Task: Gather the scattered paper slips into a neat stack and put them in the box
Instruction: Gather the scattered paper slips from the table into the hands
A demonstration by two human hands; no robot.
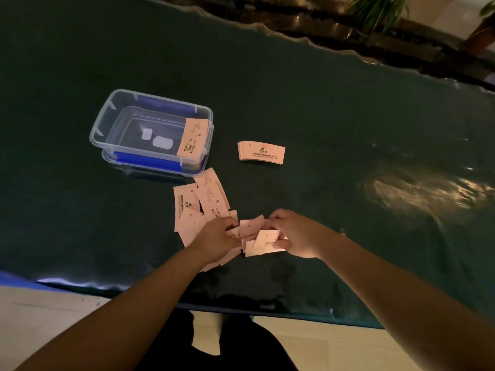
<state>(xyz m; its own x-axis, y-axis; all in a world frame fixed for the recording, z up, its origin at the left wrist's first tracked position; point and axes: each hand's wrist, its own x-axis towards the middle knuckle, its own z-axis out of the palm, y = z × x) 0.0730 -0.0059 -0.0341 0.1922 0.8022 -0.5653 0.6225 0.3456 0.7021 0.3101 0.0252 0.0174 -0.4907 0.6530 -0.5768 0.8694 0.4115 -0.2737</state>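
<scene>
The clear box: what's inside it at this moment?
The clear box holds one paper slip leaning against its right wall, top edge at the rim. Two pale patches show at the bottom; what they are is unclear. Nothing else is visible inside.

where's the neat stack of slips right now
In the head view the neat stack of slips lies on the dark table, right of the clear box and beyond both hands, apart from the loose slips.
</scene>
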